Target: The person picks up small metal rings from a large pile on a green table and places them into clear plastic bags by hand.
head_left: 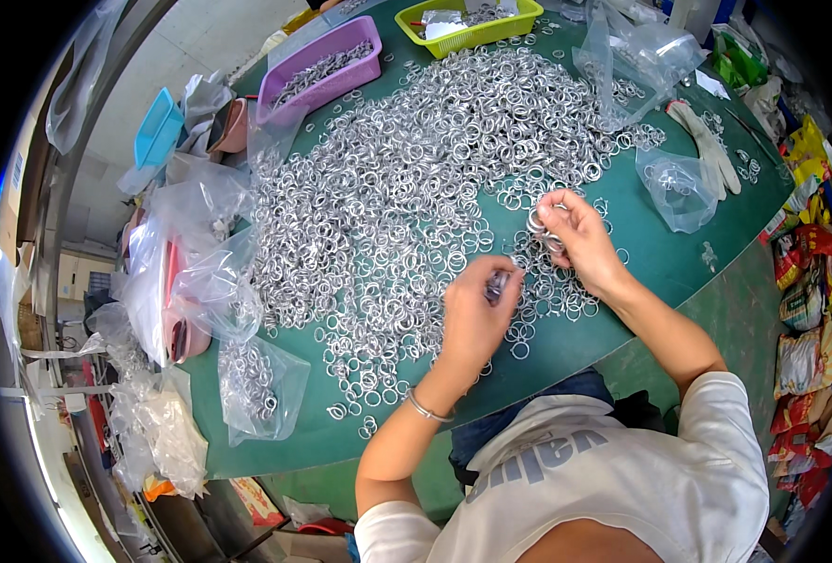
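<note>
A great heap of small silver metal rings [472, 113] spreads over the green table [266, 455]. My left hand [477, 310], with a bracelet on its wrist, is curled round several of these rings near the table's front. Slightly blurred, it hides most of what it holds. Farther right, my right hand [575, 235] pinches a few rings [540, 225] between thumb and fingers. Loose rings [566, 291] lie beneath and between the two hands.
At the far side stand a purple bin [378, 66] and a yellow-green bin [472, 36], both holding rings. Clear plastic bags with rings lie left [285, 385] and right [683, 211]. A white glove [707, 150] rests at the right. Colourful packages [801, 366] pile beside the table.
</note>
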Demonstrator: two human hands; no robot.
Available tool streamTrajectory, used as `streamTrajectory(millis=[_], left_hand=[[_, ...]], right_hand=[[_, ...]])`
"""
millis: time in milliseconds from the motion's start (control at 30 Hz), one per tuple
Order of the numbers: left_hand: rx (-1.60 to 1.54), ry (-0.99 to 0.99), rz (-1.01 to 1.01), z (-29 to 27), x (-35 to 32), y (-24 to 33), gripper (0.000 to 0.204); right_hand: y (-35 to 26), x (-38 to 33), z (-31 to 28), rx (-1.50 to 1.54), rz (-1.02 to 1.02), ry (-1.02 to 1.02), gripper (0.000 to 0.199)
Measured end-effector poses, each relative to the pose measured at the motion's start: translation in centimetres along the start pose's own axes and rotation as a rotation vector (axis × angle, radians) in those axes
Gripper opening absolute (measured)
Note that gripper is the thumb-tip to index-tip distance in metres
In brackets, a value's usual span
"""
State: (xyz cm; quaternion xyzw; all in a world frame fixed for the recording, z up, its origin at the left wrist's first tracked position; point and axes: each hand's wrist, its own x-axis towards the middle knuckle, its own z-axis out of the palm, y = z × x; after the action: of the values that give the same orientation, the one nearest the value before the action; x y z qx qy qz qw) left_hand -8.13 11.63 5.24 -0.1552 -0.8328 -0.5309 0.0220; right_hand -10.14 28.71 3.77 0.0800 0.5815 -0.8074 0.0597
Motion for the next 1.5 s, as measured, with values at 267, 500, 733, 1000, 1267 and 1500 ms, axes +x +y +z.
streamTrajectory(millis=[267, 500, 733, 1000, 1267, 1500], left_hand=[[0.268, -0.009, -0.072, -2.9, 0.5, -1.9, 0.014], [-1.18, -0.212, -0.63, -5.3, 0.2, -4.7, 0.021], [-1.17, 0.128, -0.758, -5.5, -0.5, -2.1, 0.025], [-1.363, 0.066, -0.793, -4.9, -5.2, -1.2, 0.017], [-1.349, 0.013, -0.717, -3.0, -8.0, -1.6, 0.02], [-1.208, 0.047, -0.715, -1.9, -7.9, -1.1, 0.019]], right_hand=[[-1.2, 1.0, -2.0, 0.666, 0.451, -0.161, 0.015], [-0.5, 3.1, -0.1, -0.72, -0.451, -0.252, 0.008], [0.9, 4.1, 2.5, -1.537, -0.586, -0.316, 0.01], [-2.4, 1.1, 1.2, -1.41, -0.444, -0.323, 0.012], [-2.2, -0.3, -0.5, -1.552, -0.564, -0.152, 0.006], [-0.6, -0.6, 1.5, -1.346, -0.719, -0.228, 0.007]])
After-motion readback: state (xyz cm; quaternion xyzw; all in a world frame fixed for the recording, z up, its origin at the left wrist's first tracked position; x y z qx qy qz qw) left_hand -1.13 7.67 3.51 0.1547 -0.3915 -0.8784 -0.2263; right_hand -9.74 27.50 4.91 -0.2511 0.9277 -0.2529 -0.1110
